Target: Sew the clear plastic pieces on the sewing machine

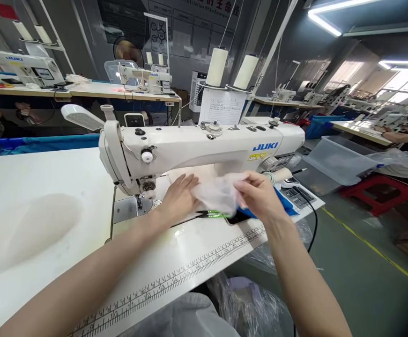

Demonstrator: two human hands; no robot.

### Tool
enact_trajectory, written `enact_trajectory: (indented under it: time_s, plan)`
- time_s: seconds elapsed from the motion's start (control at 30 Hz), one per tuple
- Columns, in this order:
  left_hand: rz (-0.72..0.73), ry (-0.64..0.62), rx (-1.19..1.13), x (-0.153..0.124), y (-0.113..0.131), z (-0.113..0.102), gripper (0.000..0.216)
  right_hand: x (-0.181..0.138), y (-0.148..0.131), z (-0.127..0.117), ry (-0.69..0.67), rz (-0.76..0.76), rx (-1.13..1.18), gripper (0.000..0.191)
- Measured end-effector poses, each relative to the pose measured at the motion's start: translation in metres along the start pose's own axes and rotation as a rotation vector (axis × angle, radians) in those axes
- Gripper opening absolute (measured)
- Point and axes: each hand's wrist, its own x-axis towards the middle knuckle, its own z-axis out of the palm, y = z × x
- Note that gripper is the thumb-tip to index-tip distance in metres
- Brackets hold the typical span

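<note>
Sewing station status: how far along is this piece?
Done: no stitching visible on the sheer fabric piece. In hand: left hand presses it flat on the machine bed, right hand pinches its raised edge. Left: it sits right of the presser foot, not under it; green snips lie untouched by it.

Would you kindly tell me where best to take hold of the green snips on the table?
Grip the snips by the green handle, coming from the right: they lie flat, dark tips pointing left, partly under the sheer fabric.
</note>
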Motion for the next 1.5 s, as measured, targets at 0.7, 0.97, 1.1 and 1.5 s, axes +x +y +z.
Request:
enact_trajectory:
  time_s: [0.7, 0.97, 1.1, 1.5]
  plan:
    - [-0.649, -0.14, -1.309, -0.166, 0.012, -0.107, 0.029, -0.036, -0.009, 0.139, -0.573, 0.364, 0.316, 0.036]
    - [-0.731, -0.289, -1.219, -0.174, -0.03, -0.111, 0.039, -0.02, -0.011, 0.148, -0.844, 0.469, 0.173, 0.022]
    - [-0.679, -0.208, -1.116, -0.162, -0.025, -0.105, 0.032, -0.012, -0.017, 0.158, -0.852, 0.436, 0.05, 0.026]
    - [-0.649, -0.157, -0.85, -0.159, -0.039, -0.084, 0.019, 0.011, 0.003, 0.16, -0.797, 0.227, -0.212, 0.014]
